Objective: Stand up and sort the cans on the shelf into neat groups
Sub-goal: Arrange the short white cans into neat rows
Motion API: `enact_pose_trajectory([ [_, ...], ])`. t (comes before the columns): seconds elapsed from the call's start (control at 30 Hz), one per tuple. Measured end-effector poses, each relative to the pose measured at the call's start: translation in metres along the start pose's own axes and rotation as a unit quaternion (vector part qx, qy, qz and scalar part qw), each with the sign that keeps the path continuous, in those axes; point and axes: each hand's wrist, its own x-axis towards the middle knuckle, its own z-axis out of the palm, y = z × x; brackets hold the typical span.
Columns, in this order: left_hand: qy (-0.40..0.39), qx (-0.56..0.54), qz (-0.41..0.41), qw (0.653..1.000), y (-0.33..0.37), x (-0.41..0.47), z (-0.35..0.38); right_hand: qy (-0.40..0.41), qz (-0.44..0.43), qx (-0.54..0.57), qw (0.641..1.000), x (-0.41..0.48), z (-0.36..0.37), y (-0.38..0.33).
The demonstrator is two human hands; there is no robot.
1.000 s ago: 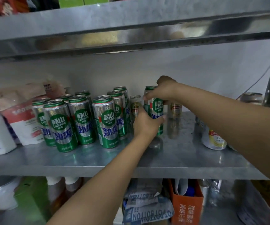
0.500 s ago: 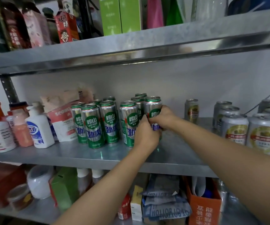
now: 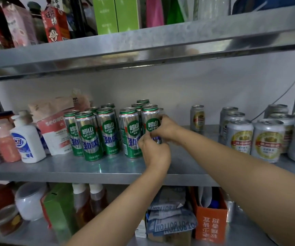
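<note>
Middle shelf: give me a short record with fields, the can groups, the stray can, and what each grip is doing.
shelf: metal, middle level
green Laoshan cans: upright, clustered left of centre
held can: green Laoshan, upright at cluster's right end, base hidden
left grip: holds the held can low down
right grip: holds its right side
stray can: short, gold label, upright, alone near the back
silver gold-label cans: upright, grouped at right
white pump bottle: left of the green cans
</note>
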Motion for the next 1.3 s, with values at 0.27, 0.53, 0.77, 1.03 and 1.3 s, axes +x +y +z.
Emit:
enact_pose_trajectory([
  [0.27,-0.084,-0.047,0.011,0.995,0.011,-0.006,0.052,0.018,0.022,-0.005,1.0,0.005,-0.073,-0.003],
  [0.53,-0.157,0.0,0.024,0.987,0.041,0.055,0.119,0.078,0.057,-0.075,0.993,0.031,-0.162,0.008],
  [0.77,-0.186,0.095,0.001,0.978,0.029,0.109,0.17,0.036,0.092,-0.209,0.973,0.081,-0.177,0.024],
  [1.03,-0.217,0.09,-0.016,0.972,0.008,0.132,0.217,-0.016,0.096,-0.306,0.947,0.134,-0.167,0.045],
  [1.3,-0.192,0.111,0.024,0.975,0.008,0.133,0.22,-0.04,0.095,-0.334,0.937,0.133,-0.178,0.056],
])
